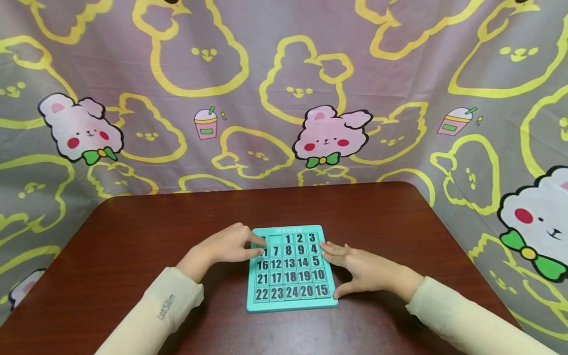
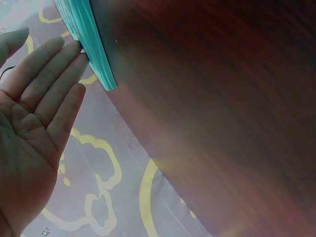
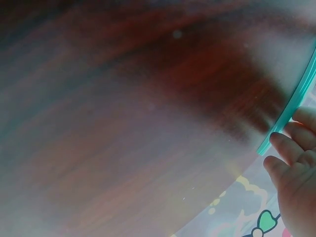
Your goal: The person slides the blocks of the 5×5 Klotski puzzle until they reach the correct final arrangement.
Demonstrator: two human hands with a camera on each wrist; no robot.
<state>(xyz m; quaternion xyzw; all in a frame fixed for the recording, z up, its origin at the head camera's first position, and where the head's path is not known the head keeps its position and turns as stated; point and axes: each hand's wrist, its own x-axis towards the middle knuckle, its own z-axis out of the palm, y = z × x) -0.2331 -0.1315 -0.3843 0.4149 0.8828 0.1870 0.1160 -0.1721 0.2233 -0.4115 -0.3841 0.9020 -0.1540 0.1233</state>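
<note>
**Left hand and right hand at a turquoise, square plastic number puzzle**

Head view: The puzzle lies flat at six o'clock on a glossy reddish-brown wooden table. Faint white characters on its twelve o'clock rim are too blurred to read. Its black-numbered tiles, row by row from the top: a partly covered tile, a gap, 1, 2, 3; a partly covered 11, 7, 8, 9, 4; 16, 12, 13, 14, 5; 21, 17, 18, 19, 10; 22, 23, 24, 20, 15. The left hand reaches in at ten o'clock, its fingertips over the covered tiles, gripping nothing. The right hand, also loosely extended, rests its fingertips on the edge at two o'clock and its thumb at four. The pale cream left sleeve seems to read "LetSlim". Behind hangs a grey-pink fabric curtain with yellow-outlined rabbits.

Left wrist view: The palm faces the camera at nine o'clock, fingers straight; the puzzle's ridged side shows at eleven.

Right wrist view: Relaxed fingers lie at four o'clock against the puzzle's thin edge, near three. A green bow printed on the curtain sits at five.
</note>
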